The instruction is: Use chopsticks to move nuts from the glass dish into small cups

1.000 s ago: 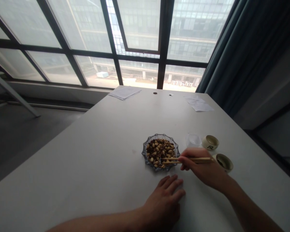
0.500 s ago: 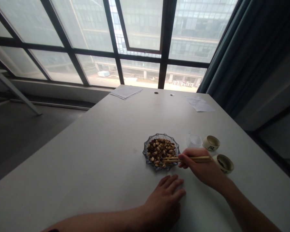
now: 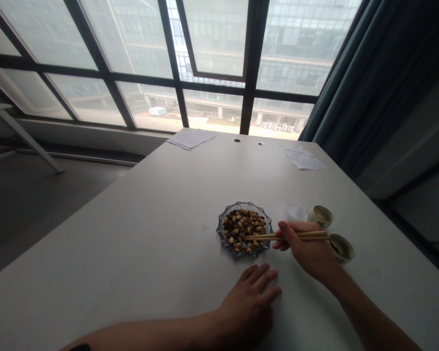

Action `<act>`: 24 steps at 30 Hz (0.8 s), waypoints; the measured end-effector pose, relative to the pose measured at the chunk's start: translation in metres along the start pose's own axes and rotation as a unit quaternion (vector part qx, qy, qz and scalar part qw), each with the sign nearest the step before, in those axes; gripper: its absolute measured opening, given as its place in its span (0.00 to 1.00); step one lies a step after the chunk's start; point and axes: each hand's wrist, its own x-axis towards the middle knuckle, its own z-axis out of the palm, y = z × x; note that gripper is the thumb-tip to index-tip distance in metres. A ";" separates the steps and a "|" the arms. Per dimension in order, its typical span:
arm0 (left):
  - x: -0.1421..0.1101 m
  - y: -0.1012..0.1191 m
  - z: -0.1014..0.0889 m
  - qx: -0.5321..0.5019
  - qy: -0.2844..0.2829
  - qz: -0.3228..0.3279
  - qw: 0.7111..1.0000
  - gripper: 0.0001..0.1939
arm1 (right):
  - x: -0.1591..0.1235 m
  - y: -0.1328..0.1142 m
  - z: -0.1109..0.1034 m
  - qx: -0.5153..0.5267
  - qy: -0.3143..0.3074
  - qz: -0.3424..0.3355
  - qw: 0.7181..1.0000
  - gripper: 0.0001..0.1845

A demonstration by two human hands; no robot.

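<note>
My right hand (image 3: 307,246) is closed around a pair of wooden chopsticks (image 3: 303,236), whose tips reach into a scalloped glass dish (image 3: 221,239). In the dish lies a heap of mixed nuts and seeds (image 3: 241,225), brown and pale. Whether the tips pinch a piece is too small to tell. My left hand (image 3: 250,300) rests on the table just in front of the dish, fingers stretched out, holding nothing. Beside my right hand stand two small beige cups, a far cup (image 3: 322,216) and a near cup (image 3: 343,248) with something dark inside, partly covered by the hand.
A clear plastic container (image 3: 294,211) stands between the dish and the far cup. Paper sheets (image 3: 191,139) lie at the back left of the white table (image 3: 149,219), and another sheet (image 3: 303,158) at the back right. Windows and a dark curtain (image 3: 336,92) are beyond.
My right hand has shifted slightly right and up, and the chopstick tips have come closer together within the nuts. My left hand has stayed in place.
</note>
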 end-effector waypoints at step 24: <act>0.000 -0.001 0.001 -0.004 -0.008 -0.001 1.000 0.22 | 0.001 0.004 0.000 -0.039 -0.080 -0.022 0.996 0.26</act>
